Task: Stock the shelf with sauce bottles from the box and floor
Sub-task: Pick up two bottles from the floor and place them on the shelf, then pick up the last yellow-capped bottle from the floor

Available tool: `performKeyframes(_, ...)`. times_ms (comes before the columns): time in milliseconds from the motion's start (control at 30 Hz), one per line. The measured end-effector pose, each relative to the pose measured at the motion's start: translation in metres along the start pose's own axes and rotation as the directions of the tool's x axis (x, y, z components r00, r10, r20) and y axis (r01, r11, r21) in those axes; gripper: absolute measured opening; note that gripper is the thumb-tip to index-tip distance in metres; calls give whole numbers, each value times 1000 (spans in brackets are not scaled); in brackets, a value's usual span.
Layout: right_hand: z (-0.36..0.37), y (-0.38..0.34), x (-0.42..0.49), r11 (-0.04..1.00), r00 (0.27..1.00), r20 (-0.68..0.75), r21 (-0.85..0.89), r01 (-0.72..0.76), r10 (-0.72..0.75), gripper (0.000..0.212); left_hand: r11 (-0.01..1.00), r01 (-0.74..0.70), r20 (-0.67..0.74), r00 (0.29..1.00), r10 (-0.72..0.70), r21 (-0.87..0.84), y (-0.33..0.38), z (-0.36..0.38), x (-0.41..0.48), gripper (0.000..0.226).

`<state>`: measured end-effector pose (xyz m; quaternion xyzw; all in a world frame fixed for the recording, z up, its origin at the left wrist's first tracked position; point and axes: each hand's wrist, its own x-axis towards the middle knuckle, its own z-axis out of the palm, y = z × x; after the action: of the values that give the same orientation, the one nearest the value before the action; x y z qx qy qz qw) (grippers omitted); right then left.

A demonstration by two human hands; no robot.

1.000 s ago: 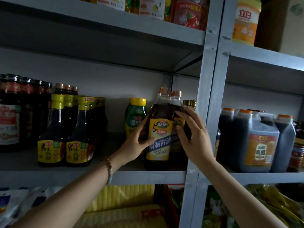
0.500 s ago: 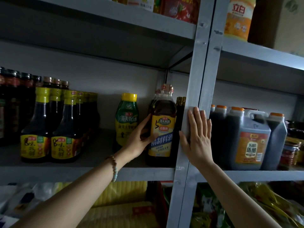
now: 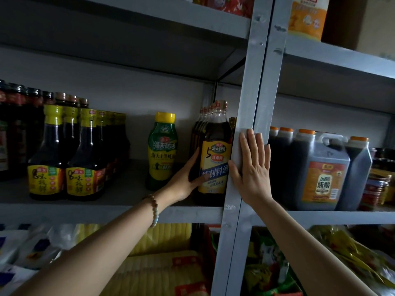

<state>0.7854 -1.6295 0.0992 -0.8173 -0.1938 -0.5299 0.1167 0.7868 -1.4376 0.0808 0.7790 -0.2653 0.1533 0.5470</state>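
Hands are held apart: the left hand [image 3: 183,180] is curled round the sauce bottle [image 3: 215,154], thumb across its label, while the right hand [image 3: 253,169], taken off that bottle a second ago, is spread flat on the grey upright [image 3: 252,82]. The bottle is stood on the shelf [image 3: 106,212] beside that upright, fronting a row of like bottles [image 3: 202,116], so this placement is judged nearly finished.

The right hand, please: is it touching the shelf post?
Touching. The head view shows the right hand laid flat against the post, fingers straight, no gap visible.
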Motion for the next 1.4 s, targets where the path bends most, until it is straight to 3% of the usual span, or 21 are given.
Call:
performKeyframes(267, -2, -1, 0, 1000, 1000, 0, -8, -8, 8, 69, 998, 9, -49, 999, -6, 64, 1, 9, -2, 78)
performKeyframes(433, -12, 0, -1, 1000, 999, 51, -6, 10, -9, 65, 995, 1, -167, 986, 16, 100, 7, 4, -28, 65)
performKeyframes(500, -17, -7, -6, 999, 999, 48, 32, -2, 0, 60, 982, 13, -223, 974, 29, 187, 5, -11, -53, 61)
performKeyframes(700, -4, -76, -47, 984, 987, 131, 165, 73, -95, 56, 820, 97, -324, 939, 112, 564, -9, -75, -156, 53)
performKeyframes(800, 14, -131, -78, 963, 964, 210, 247, 106, -160, 57, 711, 89, -317, 928, 195, 698, -18, -109, -211, 53)
performKeyframes(900, 36, -199, -112, 935, 937, 260, 325, 141, -232, 56, 620, 108, -275, 945, 180, 777, -35, -149, -274, 53)
performKeyframes(1033, 65, -301, -171, 896, 897, 329, 422, 140, -295, 56, 563, 214, -300, 952, 64, 798, -81, -211, -376, 51)
performKeyframes(1167, 98, -404, -250, 861, 836, 438, 503, 78, -332, 57, 494, 419, -352, 908, -228, 762, -144, -264, -507, 63)
performKeyframes(1267, 121, -465, -319, 841, 748, 572, 540, -34, -338, 59, 388, 575, -389, 798, -461, 720, -184, -287, -602, 71)
performKeyframes(1400, 152, -534, -424, 800, 571, 700, 589, -119, -430, 62, 221, 721, -448, 609, -655, 657, -237, -301, -724, 54)
